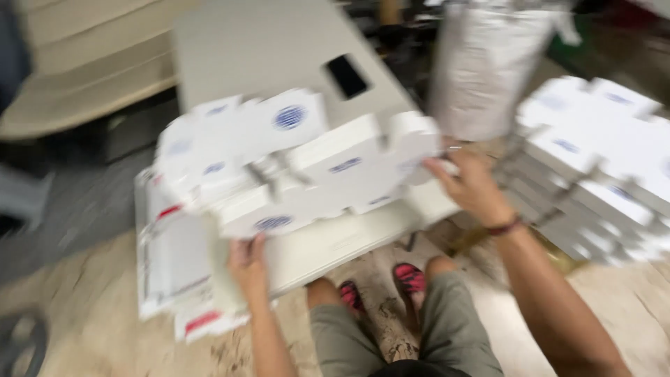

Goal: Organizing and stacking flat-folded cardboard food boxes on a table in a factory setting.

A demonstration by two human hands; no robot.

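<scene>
A flat carton blank sits over a low table, with a stack of flat mailers to its left, a stack of carton blanks to its right, and a phone behind it.

Left hand: I grip the near edge of the cardboard.
Right hand: I clasp its right edge, arm outstretched.

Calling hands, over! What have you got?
Left hand and right hand grip flat white die-cut cardboard box blank. Stack of white blanks at right. Picture blurred.
</scene>
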